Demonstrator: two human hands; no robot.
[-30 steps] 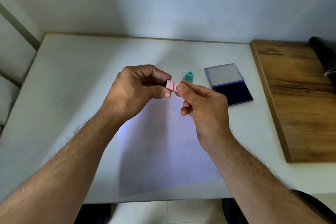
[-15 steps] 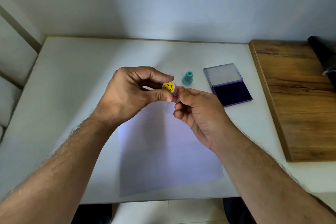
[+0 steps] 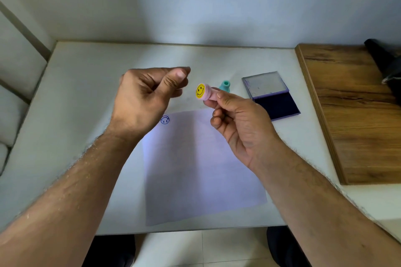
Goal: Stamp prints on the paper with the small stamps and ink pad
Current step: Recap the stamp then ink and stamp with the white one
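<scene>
My right hand [image 3: 236, 123] holds a small pink stamp [image 3: 207, 93] by its lower end, above the far edge of the paper; its yellow smiley-face end points towards my left hand. My left hand [image 3: 147, 97] hovers a little to the left of the stamp with fingers and thumb pinched together, and nothing shows in it. The white paper [image 3: 201, 165] lies on the table and bears one blue smiley print [image 3: 165, 119] near its far left corner. A teal stamp [image 3: 224, 86] stands behind the pink one. The ink pad [image 3: 278, 106] lies open at the right, lid [image 3: 265, 84] folded back.
The white table [image 3: 86, 93] meets the wall at the back. A wooden board [image 3: 358, 115] covers the table's right side, with a black object [image 3: 386, 65] at its far corner. Pale cushions [image 3: 13, 102] sit beyond the left edge.
Both hands held the pink stamp together. My left hand has let go and drawn back to the left, uncovering the blue print. The stamp stays in my right hand, smiley end now turned left.
</scene>
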